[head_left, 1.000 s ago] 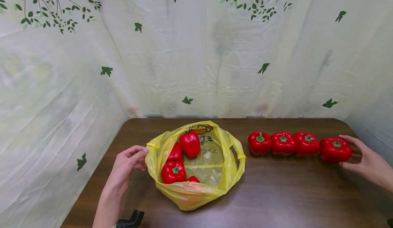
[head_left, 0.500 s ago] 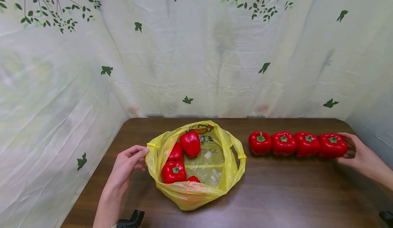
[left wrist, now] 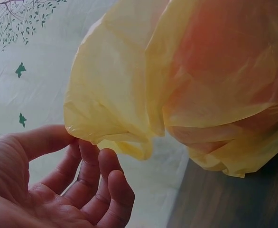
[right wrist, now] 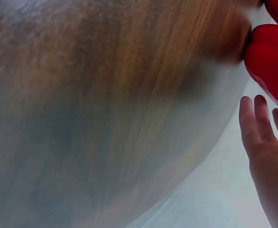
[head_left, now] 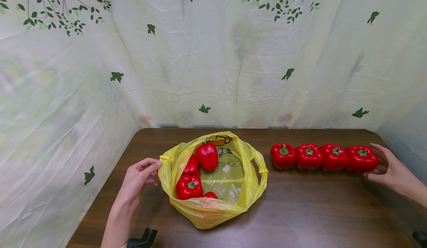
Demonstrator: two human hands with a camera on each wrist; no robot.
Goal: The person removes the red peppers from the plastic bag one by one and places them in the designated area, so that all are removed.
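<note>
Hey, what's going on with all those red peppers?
Someone's left hand is pinching the edge of a yellow bag, which sits open on a brown table. At least four red peppers show inside it. Four more peppers stand in a row on the table. The right hand is right beside the end pepper; I can't quite tell if it touches.

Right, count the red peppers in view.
8 show. In the row on the table, left to right: first pepper, second pepper, third pepper, fourth pepper. In the yellow bag: back pepper, left pepper, front pepper, partly covered pepper. More may be hidden inside.
</note>
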